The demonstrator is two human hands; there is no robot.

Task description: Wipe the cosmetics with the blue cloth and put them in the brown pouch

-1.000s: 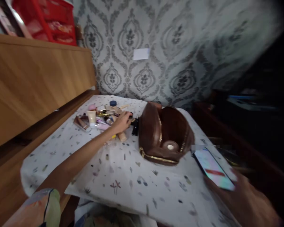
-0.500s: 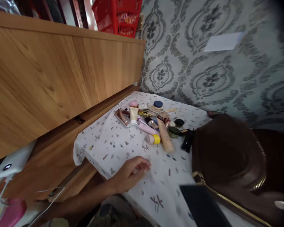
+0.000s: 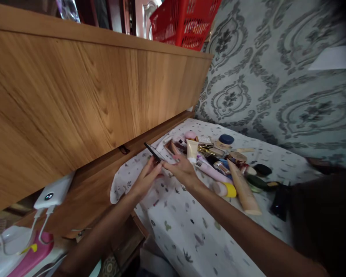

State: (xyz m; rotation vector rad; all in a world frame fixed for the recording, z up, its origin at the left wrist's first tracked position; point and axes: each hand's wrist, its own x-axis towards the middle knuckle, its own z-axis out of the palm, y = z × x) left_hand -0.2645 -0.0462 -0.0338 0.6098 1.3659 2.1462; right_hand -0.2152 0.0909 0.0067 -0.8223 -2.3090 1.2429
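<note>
A thin flat black item (image 3: 153,152) is held between my two hands above the left part of the cloth. It is tilted, with its dark edge towards me; its exact kind cannot be made out. My left hand (image 3: 147,176) grips its lower end with closed fingers. My right hand (image 3: 182,168) pinches its right side. Just beyond my right hand lies a pile of cosmetics: a cream tube (image 3: 192,150), a beige tube (image 3: 243,188), a pink bottle with a yellow band (image 3: 225,189) and a blue-lidded jar (image 3: 226,140).
The patterned white cloth (image 3: 190,231) covers the surface. A wooden panel (image 3: 98,96) rises at the left, with a red basket (image 3: 184,23) on top. A white power bank (image 3: 54,192) with cables sits at lower left. A dark brown bag (image 3: 323,215) stands at right.
My right hand has come into view, and both hands now hold the flat black item, which was at lower right. My left hand has moved forward. The view has turned left.
</note>
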